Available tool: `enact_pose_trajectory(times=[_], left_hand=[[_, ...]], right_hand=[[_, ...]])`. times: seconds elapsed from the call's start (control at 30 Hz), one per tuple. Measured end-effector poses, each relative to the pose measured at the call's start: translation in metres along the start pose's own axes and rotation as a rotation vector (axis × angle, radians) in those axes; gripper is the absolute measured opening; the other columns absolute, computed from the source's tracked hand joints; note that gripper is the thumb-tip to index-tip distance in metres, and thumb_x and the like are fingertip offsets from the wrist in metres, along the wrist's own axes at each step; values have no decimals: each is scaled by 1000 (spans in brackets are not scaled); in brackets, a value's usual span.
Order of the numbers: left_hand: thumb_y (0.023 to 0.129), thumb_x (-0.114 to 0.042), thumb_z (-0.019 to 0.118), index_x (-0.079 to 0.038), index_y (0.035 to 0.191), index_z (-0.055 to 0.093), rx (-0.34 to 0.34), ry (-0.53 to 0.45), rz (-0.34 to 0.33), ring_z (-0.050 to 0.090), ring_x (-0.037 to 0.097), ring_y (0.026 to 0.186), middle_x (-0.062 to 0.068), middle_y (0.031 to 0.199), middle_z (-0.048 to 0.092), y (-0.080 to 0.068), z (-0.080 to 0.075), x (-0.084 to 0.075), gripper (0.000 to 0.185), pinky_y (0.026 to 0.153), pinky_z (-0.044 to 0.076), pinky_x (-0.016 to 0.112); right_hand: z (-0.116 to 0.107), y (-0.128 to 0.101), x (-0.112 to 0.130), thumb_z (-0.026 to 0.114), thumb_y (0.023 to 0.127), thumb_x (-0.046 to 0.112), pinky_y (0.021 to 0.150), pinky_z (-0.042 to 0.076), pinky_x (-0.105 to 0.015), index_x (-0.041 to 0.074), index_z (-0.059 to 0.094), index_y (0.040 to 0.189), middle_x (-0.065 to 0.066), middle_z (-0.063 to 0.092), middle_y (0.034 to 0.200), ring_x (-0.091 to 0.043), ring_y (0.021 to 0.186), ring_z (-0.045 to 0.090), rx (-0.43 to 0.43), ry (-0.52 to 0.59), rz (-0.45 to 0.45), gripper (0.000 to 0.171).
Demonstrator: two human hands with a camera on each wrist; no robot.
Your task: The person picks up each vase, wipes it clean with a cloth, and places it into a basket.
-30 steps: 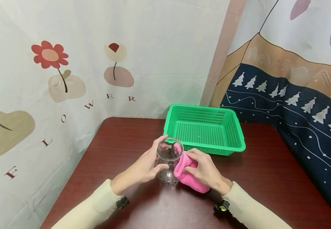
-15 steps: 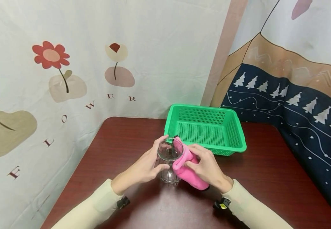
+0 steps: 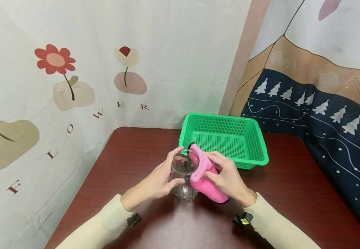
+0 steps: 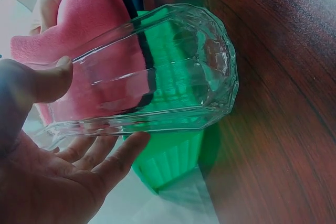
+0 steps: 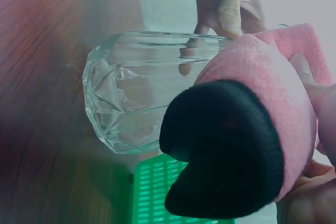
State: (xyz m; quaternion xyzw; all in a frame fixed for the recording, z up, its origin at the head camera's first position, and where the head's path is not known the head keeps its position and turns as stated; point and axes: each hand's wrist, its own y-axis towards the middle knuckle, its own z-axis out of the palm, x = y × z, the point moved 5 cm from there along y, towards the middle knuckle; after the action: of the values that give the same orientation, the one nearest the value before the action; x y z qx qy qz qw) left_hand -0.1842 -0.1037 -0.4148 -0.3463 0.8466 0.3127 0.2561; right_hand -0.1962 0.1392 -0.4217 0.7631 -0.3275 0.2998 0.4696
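A clear faceted glass (image 3: 183, 174) stands upright on the dark red table (image 3: 130, 162). My left hand (image 3: 159, 178) grips its left side, thumb and fingers curled round it (image 4: 136, 82). My right hand (image 3: 225, 178) holds a pink cloth with a black underside (image 3: 203, 174) against the glass's right side and over its rim. In the right wrist view the cloth (image 5: 247, 145) covers part of the glass (image 5: 142, 93).
A green plastic basket (image 3: 223, 140) with nothing in it stands just behind the hands, toward the back of the table. Patterned fabric walls close in the left, back and right sides.
The right hand has slid the pink cloth upward along the glass's right side, so it now rises over the rim. The left hand and glass stay in place.
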Motion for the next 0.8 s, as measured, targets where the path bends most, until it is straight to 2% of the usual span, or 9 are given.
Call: enact_pose_trajectory(times=[0.07,0.37,0.63,0.8], left_hand=[[101,-2,89,-5,179,17,2,-2,-1,77,38,121,25,155,70,0,0,0,106,97,69,53],[100,-1,90,-2,178,18,2,17,-2,70,30,101,23,154,70,1,0,-1,106,89,65,44],[100,-1,90,-2,178,18,7,5,-10,71,25,109,23,155,70,1,0,0,106,91,66,43],[100,-1,89,-3,178,18,8,-1,-9,67,22,103,23,155,70,1,0,1,106,88,64,40]], right_hand=[[0,0,0,86,92,-16,95,62,-16,4,76,152,-14,80,139,-10,122,72,11,16,9,64],[1,2,-1,88,92,-13,88,63,-18,4,77,150,-13,79,137,-12,117,73,40,6,23,62],[2,2,-4,89,93,-10,84,61,-20,8,80,147,-9,80,135,-14,114,70,55,-45,46,58],[3,3,-4,90,90,-10,76,55,-23,10,83,143,-8,81,132,-16,104,66,61,-102,31,57]])
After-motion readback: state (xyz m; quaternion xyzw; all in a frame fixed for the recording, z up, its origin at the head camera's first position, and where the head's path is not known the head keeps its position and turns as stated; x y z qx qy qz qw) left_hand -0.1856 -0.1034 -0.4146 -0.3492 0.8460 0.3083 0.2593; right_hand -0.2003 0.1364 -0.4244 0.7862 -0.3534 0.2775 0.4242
